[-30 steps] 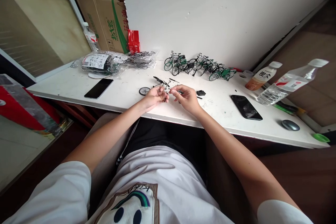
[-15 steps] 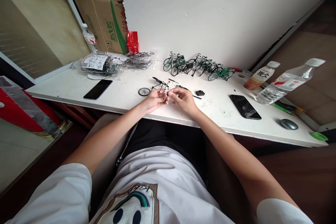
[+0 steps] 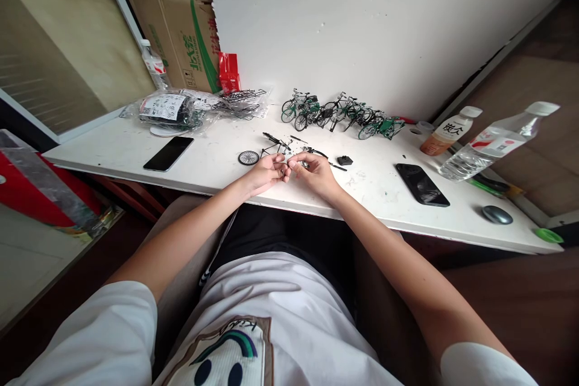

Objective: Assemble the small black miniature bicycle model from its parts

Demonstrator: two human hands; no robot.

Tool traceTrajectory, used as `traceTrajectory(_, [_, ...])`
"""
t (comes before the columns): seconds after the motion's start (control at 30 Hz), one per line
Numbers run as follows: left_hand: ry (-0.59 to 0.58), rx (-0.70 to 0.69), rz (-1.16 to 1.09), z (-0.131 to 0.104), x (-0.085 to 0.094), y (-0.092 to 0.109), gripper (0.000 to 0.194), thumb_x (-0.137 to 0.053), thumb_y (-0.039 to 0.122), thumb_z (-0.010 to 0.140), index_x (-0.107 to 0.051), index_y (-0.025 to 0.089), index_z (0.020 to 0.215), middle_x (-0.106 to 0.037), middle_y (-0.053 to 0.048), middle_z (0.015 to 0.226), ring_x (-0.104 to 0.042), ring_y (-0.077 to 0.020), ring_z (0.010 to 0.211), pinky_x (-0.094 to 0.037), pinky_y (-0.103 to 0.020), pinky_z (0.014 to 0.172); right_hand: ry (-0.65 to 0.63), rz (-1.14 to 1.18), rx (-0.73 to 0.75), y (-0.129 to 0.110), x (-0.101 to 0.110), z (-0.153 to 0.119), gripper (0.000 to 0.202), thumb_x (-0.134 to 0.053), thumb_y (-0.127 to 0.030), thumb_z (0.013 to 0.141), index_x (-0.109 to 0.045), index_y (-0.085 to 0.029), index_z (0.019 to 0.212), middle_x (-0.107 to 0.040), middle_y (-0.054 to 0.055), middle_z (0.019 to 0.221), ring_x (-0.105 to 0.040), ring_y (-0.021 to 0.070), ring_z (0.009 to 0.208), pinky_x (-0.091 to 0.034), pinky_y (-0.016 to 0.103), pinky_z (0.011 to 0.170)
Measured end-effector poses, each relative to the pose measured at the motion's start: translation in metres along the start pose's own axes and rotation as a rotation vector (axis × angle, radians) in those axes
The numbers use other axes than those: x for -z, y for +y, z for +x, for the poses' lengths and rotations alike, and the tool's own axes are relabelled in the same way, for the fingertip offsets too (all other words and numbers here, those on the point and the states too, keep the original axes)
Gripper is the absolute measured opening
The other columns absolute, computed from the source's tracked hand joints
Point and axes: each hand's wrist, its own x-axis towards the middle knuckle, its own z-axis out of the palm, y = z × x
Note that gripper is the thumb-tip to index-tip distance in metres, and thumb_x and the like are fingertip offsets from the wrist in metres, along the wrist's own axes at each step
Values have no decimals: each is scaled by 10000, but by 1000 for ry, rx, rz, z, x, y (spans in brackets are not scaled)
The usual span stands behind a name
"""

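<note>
Just above the front edge of the white table [image 3: 217,163], my left hand [image 3: 266,175] and my right hand [image 3: 313,171] meet fingertip to fingertip. Both are closed in a pinch around something small and dark, mostly hidden by the fingers, so its kind does not show. Behind my left hand lie a small spoked wheel [image 3: 248,158] and a black model bicycle frame [image 3: 274,141]. Thin dark parts [image 3: 312,150] lie partly hidden behind my right hand, and a small black box-shaped piece [image 3: 344,160] sits to its right.
Several assembled model bicycles [image 3: 344,111] stand along the wall. Plastic bags of parts [image 3: 169,110] lie at back left, with a phone [image 3: 169,153] before them. To the right are another phone [image 3: 422,184], a tea bottle [image 3: 451,131], a water bottle [image 3: 500,140] and a mouse [image 3: 497,214].
Very little differs. My right fingers have shifted slightly against the left fingertips, and both hands stay at the same spot over the table.
</note>
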Motion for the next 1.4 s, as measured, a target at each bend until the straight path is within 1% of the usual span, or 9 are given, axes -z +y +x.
traceTrajectory(0.13, [-13,30,37,-1,-1,2,524,-843,45,639,-404,227,860,-662,21,754,-641,-113,679,-474,-248,668,-66,63,-32,-1,3,0,425,-846,-635,862,-811,-222,957,-791,51,903,-711,209,874,-573,350,813])
traceTrajectory(0.27, [-60,67,47,-3,-1,6,543,-819,21,599,-396,233,865,-645,38,741,-616,-103,646,-458,-243,640,-111,111,-85,0,5,0,422,-887,-623,820,-819,-233,964,-784,44,908,-717,218,912,-583,352,828])
traceTrajectory(0.47, [-86,76,53,-4,-3,8,546,-787,11,576,-381,236,863,-655,40,733,-608,-96,632,-433,-225,608,-151,158,-92,2,6,0,437,-884,-640,816,-823,-233,965,-795,61,1028,-728,220,975,-592,360,889])
traceTrajectory(0.8, [-116,92,48,-3,2,6,544,-795,11,580,-390,235,867,-659,30,747,-627,-103,623,-419,-224,580,-202,135,-56,1,7,0,441,-852,-648,854,-788,-229,973,-793,70,1015,-732,253,1066,-578,419,1005])
traceTrajectory(0.9, [-115,88,34,-3,2,5,558,-847,44,609,-387,234,863,-648,28,738,-612,-98,604,-414,-225,572,-225,115,-26,-1,6,0,442,-821,-657,882,-762,-232,989,-788,75,1032,-729,262,1091,-574,432,1019])
traceTrajectory(1.1, [-107,66,33,-3,2,4,601,-935,94,623,-399,230,860,-660,11,748,-622,-110,640,-445,-237,601,-249,62,35,-4,6,-1,466,-750,-687,933,-691,-230,1004,-752,59,973,-729,230,948,-580,407,941])
traceTrajectory(1.17, [-112,58,56,-4,1,5,600,-963,145,644,-410,227,861,-673,-2,759,-641,-124,653,-472,-253,622,-277,55,47,-3,7,-1,449,-717,-676,965,-661,-235,1024,-742,50,937,-733,229,924,-579,412,933])
traceTrajectory(1.27, [-111,52,90,-6,-1,6,579,-997,265,690,-449,217,873,-691,-25,768,-662,-144,656,-506,-279,648,-300,20,60,-1,9,-2,451,-679,-688,986,-624,-243,1029,-727,43,915,-738,232,917,-582,412,922])
traceTrajectory(1.4, [-136,46,113,-7,-3,7,564,-1026,333,678,-532,189,910,-701,-38,765,-673,-155,655,-524,-285,649,-264,-61,87,2,9,-2,451,-632,-696,1009,-611,-246,1001,-704,46,914,-728,234,919,-581,411,907])
